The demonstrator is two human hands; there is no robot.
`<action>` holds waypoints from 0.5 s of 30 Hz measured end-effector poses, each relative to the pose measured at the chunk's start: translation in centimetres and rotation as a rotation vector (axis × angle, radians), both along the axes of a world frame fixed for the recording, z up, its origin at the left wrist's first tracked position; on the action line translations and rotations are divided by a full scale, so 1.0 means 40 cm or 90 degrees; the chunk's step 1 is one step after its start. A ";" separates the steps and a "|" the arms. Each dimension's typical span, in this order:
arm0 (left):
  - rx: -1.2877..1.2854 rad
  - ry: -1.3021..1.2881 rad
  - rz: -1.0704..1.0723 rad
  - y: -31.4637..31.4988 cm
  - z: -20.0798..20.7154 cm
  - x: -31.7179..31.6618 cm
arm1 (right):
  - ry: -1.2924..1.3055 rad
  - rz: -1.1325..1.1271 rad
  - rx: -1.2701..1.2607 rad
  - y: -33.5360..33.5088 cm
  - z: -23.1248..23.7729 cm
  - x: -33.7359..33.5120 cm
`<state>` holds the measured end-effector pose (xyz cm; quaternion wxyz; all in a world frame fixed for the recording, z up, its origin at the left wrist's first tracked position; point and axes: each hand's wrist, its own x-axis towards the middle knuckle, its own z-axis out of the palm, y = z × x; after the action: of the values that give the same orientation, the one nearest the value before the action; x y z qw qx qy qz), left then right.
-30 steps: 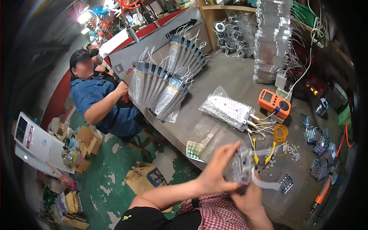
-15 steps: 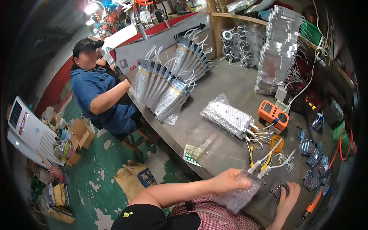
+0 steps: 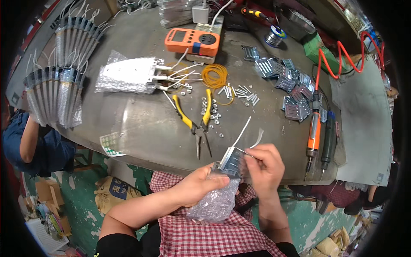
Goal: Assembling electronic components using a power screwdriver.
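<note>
My left hand (image 3: 201, 185) is wrapped round a bubble-wrapped flat unit (image 3: 215, 201) at the table's front edge, over my lap. A slotted metal bracket (image 3: 232, 163) lies against the unit's cable end. From that end a white cable (image 3: 243, 130) sticks out toward the table. My right hand (image 3: 266, 171) is beside the bracket, thumb and fingers pinched on another white cable, partly hidden by the fingers. Yellow-handled pliers (image 3: 198, 130) lie splayed on the table just beyond my hands.
An orange meter (image 3: 192, 41), a wrapped white unit (image 3: 130, 70), yellow rubber bands (image 3: 214, 76), screws (image 3: 246, 94) and nuts lie beyond. At right are stacked brackets (image 3: 295, 81) and an orange electric screwdriver (image 3: 314, 132). Bundled wrapped units (image 3: 53, 94) stand at left, near a co-worker (image 3: 30, 137).
My view has swung to the right. The bracket my right hand was touching on the table is now against the unit's end, and that hand has moved in to pinch a cable there.
</note>
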<state>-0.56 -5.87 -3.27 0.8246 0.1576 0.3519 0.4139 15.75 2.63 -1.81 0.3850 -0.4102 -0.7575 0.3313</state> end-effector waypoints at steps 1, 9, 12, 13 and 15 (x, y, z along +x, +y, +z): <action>0.046 0.043 0.000 0.000 -0.006 0.014 | -0.011 -0.004 0.049 -0.002 0.004 -0.008; -0.003 -0.009 0.031 -0.003 -0.010 0.017 | -0.035 0.134 0.036 0.057 0.015 0.009; 0.081 0.179 0.120 0.000 0.003 -0.013 | -0.099 0.132 0.098 0.202 -0.039 0.004; 0.086 0.178 0.114 0.009 0.017 -0.022 | -0.164 0.082 0.168 0.249 -0.044 -0.001; 0.078 0.124 0.237 0.017 0.035 -0.035 | -0.260 0.101 0.287 0.310 -0.043 -0.004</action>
<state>-1.96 -5.20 -1.89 0.6847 0.1787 0.4275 0.5625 15.61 15.02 -3.54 0.2789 -0.3118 -0.9033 0.0947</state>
